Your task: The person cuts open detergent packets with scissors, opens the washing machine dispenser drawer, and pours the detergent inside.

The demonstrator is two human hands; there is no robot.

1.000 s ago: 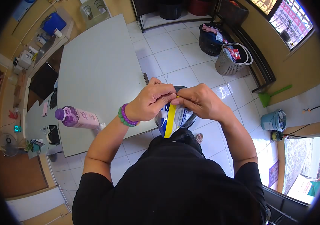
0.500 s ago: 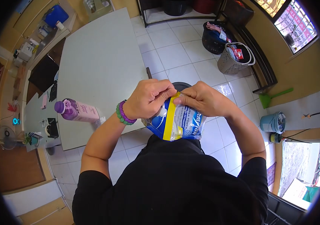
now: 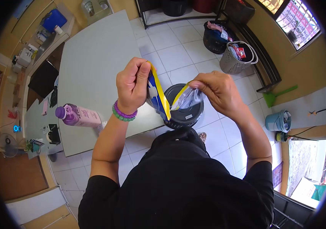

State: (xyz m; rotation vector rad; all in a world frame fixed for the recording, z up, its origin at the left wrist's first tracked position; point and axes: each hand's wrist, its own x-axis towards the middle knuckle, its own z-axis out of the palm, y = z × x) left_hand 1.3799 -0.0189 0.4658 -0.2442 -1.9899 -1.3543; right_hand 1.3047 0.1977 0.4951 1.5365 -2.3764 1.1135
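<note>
Between my hands is a blue, white and yellow detergent pouch [image 3: 155,91], split wide from its top edge. My left hand [image 3: 132,82] is closed on one side of it, fingers curled into a fist. Its other side, a yellow-edged white and clear flap [image 3: 188,96], is pinched in my right hand [image 3: 218,89]. The two sides appear to meet low in the middle; motion blurs the flap. Below the pouch stands a round black lidded container [image 3: 188,114]. A purple and pink bottle [image 3: 79,115] stands upright on the table, left of my left hand.
The pale table [image 3: 94,57] reaches away on the left. On the tiled floor at the far right are a black basket [image 3: 215,44] and a grey basket [image 3: 231,63], both holding cloth-like items. A blue bucket [image 3: 275,123] stands to the right, near a green dustpan [image 3: 270,99].
My hands have pulled apart, left and right. The pouch, whole-looking with its printed front showing before, is now torn open, and the black container beneath has come into fuller view.
</note>
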